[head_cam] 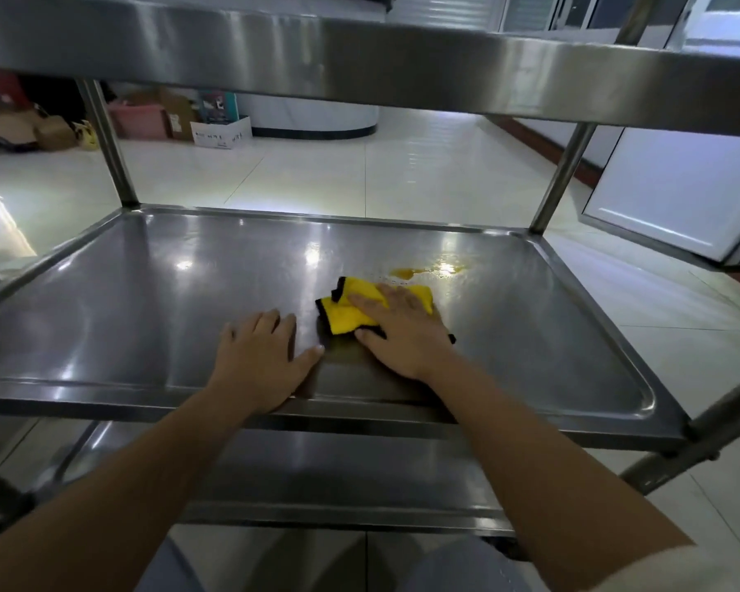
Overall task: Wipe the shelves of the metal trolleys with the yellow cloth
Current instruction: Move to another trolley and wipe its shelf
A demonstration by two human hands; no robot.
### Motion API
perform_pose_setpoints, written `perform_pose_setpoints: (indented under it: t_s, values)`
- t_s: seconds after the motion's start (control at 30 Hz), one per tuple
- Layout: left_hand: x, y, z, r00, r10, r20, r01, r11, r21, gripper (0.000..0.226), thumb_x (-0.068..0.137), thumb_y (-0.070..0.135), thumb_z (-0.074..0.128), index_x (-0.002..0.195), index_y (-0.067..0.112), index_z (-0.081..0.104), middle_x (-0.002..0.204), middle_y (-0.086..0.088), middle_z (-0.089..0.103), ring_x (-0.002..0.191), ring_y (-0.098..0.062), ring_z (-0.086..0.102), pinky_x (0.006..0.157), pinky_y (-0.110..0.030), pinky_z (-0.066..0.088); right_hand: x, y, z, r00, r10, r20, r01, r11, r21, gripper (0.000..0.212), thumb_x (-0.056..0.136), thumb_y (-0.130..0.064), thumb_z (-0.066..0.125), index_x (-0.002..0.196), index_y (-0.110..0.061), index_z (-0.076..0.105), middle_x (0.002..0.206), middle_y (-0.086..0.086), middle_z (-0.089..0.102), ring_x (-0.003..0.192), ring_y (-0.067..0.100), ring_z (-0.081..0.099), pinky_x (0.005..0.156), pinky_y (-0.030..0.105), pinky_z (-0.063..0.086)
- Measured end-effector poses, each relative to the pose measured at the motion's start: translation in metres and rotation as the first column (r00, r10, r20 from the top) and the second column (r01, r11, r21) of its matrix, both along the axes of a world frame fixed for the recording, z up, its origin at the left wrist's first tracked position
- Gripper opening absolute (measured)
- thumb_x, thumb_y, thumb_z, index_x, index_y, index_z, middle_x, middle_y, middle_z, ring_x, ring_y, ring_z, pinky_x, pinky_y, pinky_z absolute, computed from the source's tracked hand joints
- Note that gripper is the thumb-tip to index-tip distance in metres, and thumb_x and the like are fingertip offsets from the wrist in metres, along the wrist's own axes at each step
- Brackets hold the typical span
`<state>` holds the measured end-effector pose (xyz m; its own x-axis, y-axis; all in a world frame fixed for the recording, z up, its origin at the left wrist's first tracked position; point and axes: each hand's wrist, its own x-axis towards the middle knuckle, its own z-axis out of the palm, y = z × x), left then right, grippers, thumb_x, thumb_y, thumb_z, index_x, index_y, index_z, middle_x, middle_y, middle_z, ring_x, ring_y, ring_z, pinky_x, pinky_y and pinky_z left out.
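Note:
A metal trolley fills the view, and its middle shelf point(154, 292) lies in front of me. On that shelf a crumpled yellow cloth point(351, 311) with black edging sits right of centre. My right hand point(402, 335) presses flat on the cloth with straight fingers. My left hand point(259, 356) rests palm down on the bare shelf, just left of the cloth and apart from it. A yellowish wet smear point(428, 272) lies on the shelf just beyond the cloth.
The top shelf point(402, 66) hangs overhead across the view and a lower shelf point(317, 476) sits beneath. Upright posts point(107, 143) point(562, 177) stand at the far corners. Boxes and a pink bin point(139, 119) sit on the tiled floor beyond. A white door point(676, 190) stands at right.

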<state>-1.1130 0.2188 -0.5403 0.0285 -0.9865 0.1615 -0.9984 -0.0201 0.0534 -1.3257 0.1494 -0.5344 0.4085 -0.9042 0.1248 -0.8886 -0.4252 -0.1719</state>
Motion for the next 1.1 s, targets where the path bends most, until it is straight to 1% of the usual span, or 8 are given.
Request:
perform_pose_setpoints:
  t_s: [0.23,0.37,0.43,0.57,0.63,0.73,0.93,1.1]
  values:
    - [0.001,0.001,-0.003,1.000,-0.010,-0.013,0.010,1.000,0.012,0.091,0.078,0.078,0.008,0.147,0.022,0.029,0.154,-0.007,0.030,0.141,-0.028,0.028,0.114,-0.055,0.021,-0.120,-0.021,-0.002,0.909,-0.414,0.051,0.417,0.907,-0.055,0.057,0.094,-0.052,0.038,0.147,-0.045,0.017,0.157,0.005,0.019,0.142,0.031,0.017,0.110,0.058,0.024]
    - [-0.002,0.001,-0.003,0.999,0.014,-0.030,-0.014,1.000,0.011,0.085,0.081,0.074,0.014,0.147,0.023,0.029,0.155,-0.006,0.028,0.142,-0.027,0.025,0.115,-0.056,0.018,-0.087,-0.028,0.004,0.808,-0.586,0.055,0.588,0.809,-0.019,0.052,0.096,-0.045,0.037,0.146,-0.044,0.022,0.155,0.006,0.019,0.141,0.033,0.016,0.109,0.064,0.019]
    - [-0.002,0.002,-0.002,0.999,0.014,-0.040,-0.013,1.000,0.017,0.082,0.083,0.073,0.018,0.147,0.023,0.029,0.155,-0.006,0.028,0.142,-0.027,0.025,0.116,-0.056,0.017,-0.040,-0.029,0.007,0.840,-0.542,0.021,0.542,0.840,-0.014,0.053,0.094,-0.045,0.035,0.145,-0.044,0.020,0.154,0.005,0.019,0.141,0.033,0.015,0.107,0.067,0.015]
    - [-0.005,0.004,0.000,0.998,0.035,-0.048,-0.034,0.999,0.028,0.079,0.085,0.070,0.024,0.149,0.023,0.028,0.157,-0.005,0.026,0.143,-0.025,0.023,0.117,-0.054,0.016,0.053,-0.028,0.003,0.963,-0.269,-0.019,0.269,0.962,0.046,0.055,0.094,-0.046,0.033,0.146,-0.047,0.013,0.159,0.003,0.005,0.145,0.035,0.000,0.107,0.071,0.004]
    - [-0.006,0.004,0.003,0.998,0.039,-0.048,-0.037,0.999,0.032,0.079,0.086,0.069,0.025,0.150,0.024,0.026,0.157,-0.005,0.026,0.143,-0.025,0.022,0.117,-0.053,0.016,0.064,-0.032,0.004,0.990,-0.139,-0.018,0.140,0.987,0.080,0.054,0.096,-0.050,0.031,0.146,-0.049,0.010,0.160,0.002,0.001,0.145,0.034,-0.004,0.108,0.071,-0.002]
    - [-0.005,0.005,0.006,1.000,-0.006,-0.028,0.007,0.998,0.055,0.076,0.086,0.069,0.020,0.151,0.028,0.022,0.157,-0.004,0.025,0.143,-0.024,0.021,0.115,-0.053,0.018,0.032,-0.042,0.005,0.999,-0.042,0.010,0.041,0.997,0.069,0.052,0.096,-0.055,0.031,0.143,-0.055,0.010,0.160,-0.005,0.005,0.147,0.027,0.001,0.111,0.065,0.003]
    - [-0.001,0.008,0.003,0.999,-0.045,0.011,0.044,0.996,0.076,0.083,0.080,0.072,-0.001,0.151,0.031,0.012,0.159,-0.004,0.017,0.145,-0.025,0.015,0.116,-0.054,0.015,-0.097,-0.058,0.003,0.949,-0.313,0.036,0.313,0.950,0.005,0.053,0.095,-0.052,0.037,0.144,-0.053,0.017,0.159,-0.002,0.013,0.146,0.026,0.011,0.113,0.059,0.015]
    - [-0.007,0.010,-0.002,1.000,-0.025,0.013,0.024,0.998,0.065,0.080,0.083,0.070,0.002,0.151,0.029,0.013,0.159,-0.006,0.018,0.145,-0.028,0.016,0.115,-0.056,0.016,-0.164,-0.074,0.010,0.840,-0.542,0.036,0.542,0.840,0.013,0.052,0.098,-0.043,0.037,0.147,-0.042,0.020,0.157,0.010,0.017,0.143,0.035,0.014,0.113,0.061,0.016]
